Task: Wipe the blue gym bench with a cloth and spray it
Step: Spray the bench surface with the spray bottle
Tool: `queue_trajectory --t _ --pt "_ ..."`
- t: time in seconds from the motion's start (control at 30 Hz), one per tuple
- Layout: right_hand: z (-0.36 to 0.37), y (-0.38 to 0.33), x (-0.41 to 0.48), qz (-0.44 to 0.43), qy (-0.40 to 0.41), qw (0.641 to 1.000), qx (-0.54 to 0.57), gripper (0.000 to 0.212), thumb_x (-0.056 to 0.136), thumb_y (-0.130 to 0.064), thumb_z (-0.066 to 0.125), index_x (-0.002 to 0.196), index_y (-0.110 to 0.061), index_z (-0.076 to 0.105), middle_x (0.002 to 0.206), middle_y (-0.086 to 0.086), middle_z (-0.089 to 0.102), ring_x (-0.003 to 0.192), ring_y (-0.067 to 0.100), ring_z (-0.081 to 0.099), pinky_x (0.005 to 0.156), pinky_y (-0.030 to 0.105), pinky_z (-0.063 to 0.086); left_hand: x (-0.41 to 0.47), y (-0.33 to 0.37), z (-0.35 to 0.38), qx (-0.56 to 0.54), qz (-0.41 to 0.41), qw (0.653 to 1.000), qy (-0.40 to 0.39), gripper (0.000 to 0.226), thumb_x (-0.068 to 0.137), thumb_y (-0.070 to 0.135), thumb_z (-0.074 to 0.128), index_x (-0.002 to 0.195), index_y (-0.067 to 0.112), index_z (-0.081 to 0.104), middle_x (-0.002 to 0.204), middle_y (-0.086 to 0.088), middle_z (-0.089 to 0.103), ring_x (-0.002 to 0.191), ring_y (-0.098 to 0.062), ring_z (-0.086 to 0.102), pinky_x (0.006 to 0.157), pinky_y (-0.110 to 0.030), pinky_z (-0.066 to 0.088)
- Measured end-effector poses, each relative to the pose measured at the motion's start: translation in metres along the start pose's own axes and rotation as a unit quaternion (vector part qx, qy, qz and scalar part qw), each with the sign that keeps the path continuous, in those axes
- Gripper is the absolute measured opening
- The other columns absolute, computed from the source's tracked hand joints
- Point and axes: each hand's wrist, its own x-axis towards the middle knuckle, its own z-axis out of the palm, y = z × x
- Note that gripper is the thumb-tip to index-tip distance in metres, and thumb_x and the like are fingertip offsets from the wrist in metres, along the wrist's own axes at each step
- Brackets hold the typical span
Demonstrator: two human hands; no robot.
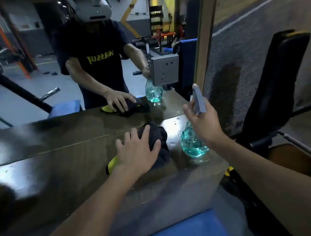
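While L hand [135, 154] presses cloth [159, 136], R hand [207, 124] grips bottle [191, 144].

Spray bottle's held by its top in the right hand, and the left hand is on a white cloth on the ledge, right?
Not white: the head view shows the cloth under the left hand is black with a yellow patch. It lies on the ledge, and the right hand grips the spray bottle by its top.

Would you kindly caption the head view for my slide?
Left hand rests on dark cloth, right hand holds spray bottle on glossy ledge.
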Motion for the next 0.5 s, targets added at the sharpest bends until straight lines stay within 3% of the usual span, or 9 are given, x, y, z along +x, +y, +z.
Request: queue_trajectory --t 0.07,0.17,0.23,0.3,0.4,0.5 --pt "0.000 0.006 0.009 0.006 -0.001 0.998 -0.064 0.039 0.089 -0.049 0.067 0.115 -0.026 0.049 0.082 -0.012 0.055 0.072 0.003 0.052 0.086 0.041 0.041 0.004 0.002 0.007 0.024 0.007 1.000 -0.001 0.066 0.099 0.062 0.021 0.158 0.032 0.019 0.154 -0.007 0.035 0.137 -0.029 0.036 0.103 -0.053 0.033" --pt "-0.003 0.010 0.008 0.032 -0.012 0.991 -0.128 0.096 0.064 -0.082 0.066 0.139 -0.030 0.037 0.127 -0.009 0.054 0.117 0.013 0.054 0.107 0.055 0.032 0.012 0.005 0.006 0.016 -0.004 0.999 -0.027 0.061 0.102 0.056 0.021 0.158 0.031 0.018 0.156 -0.006 0.033 0.135 -0.031 0.039 0.101 -0.050 0.038" --pt "-0.009 0.012 -0.006 0.047 -0.012 0.989 -0.136 0.108 0.062 -0.077 0.072 0.147 -0.024 0.030 0.142 -0.003 0.042 0.132 0.020 0.042 0.110 0.056 0.030 0.016 0.008 0.002 -0.011 -0.016 0.998 -0.053 0.058 0.104 0.054 0.023 0.157 0.032 0.021 0.153 -0.006 0.037 0.128 -0.033 0.045 0.096 -0.047 0.042" --pt "-0.016 0.016 -0.031 0.024 0.031 0.987 -0.153 0.092 0.072 -0.058 0.079 0.142 -0.018 0.036 0.132 0.000 0.044 0.125 0.021 0.044 0.106 0.054 0.034 0.017 0.007 0.000 -0.042 -0.014 0.996 -0.076 0.055 0.105 0.052 0.024 0.156 0.035 0.023 0.151 -0.005 0.038 0.126 -0.033 0.047 0.096 -0.046 0.043" --pt "-0.018 0.019 -0.070 -0.062 0.117 0.980 -0.150 0.044 0.083 -0.032 0.076 0.115 -0.016 0.050 0.102 -0.006 0.045 0.095 0.014 0.046 0.087 0.051 0.046 0.021 -0.008 -0.001 -0.153 -0.009 0.984 -0.092 0.048 0.106 0.045 0.025 0.153 0.038 0.033 0.150 0.000 0.042 0.129 -0.029 0.049 0.099 -0.046 0.045" --pt "-0.008 0.017 -0.091 -0.060 0.017 0.991 -0.119 0.016 0.089 -0.025 0.069 0.097 -0.023 0.054 0.084 -0.005 0.059 0.077 0.017 0.058 0.072 0.042 0.050 0.028 -0.021 -0.009 -0.254 0.011 0.962 -0.103 0.044 0.107 0.034 0.036 0.150 0.033 0.041 0.148 -0.003 0.047 0.133 -0.026 0.048 0.106 -0.039 0.041"
